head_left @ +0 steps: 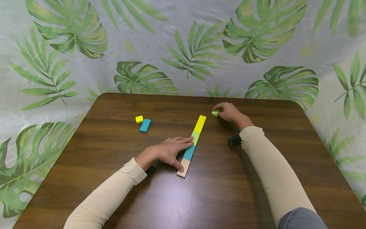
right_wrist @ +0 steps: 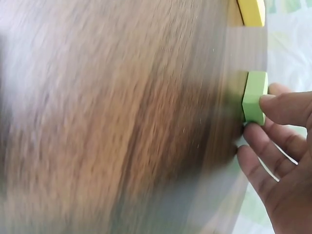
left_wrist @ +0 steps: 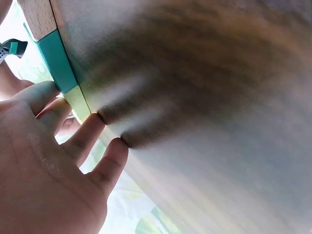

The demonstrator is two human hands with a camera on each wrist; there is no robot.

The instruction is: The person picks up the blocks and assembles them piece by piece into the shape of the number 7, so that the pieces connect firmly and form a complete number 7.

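Four-colour row of flat blocks slants across the table: a plain wood block (head_left: 185, 164) nearest, then a teal block (head_left: 189, 153), a lime green block (head_left: 196, 136) and a yellow block (head_left: 200, 121) farthest, end to end. My left hand (head_left: 168, 151) lies over it, thumb on the wood block and index fingertip on the lime green one, fingers spread and mostly straight. In the left wrist view, two fingertips rest on the tabletop beside the row. Beyond the row's right side, my right hand (head_left: 229, 112) pinches a small green block (right_wrist: 254, 97) between thumb and fingers, low at the table.
Left of the row, a small yellow block (head_left: 139, 119) lies beside a blue block (head_left: 145, 126). The brown wooden table (head_left: 114, 152) ends at the back against a leaf-patterned curtain (head_left: 194, 47).
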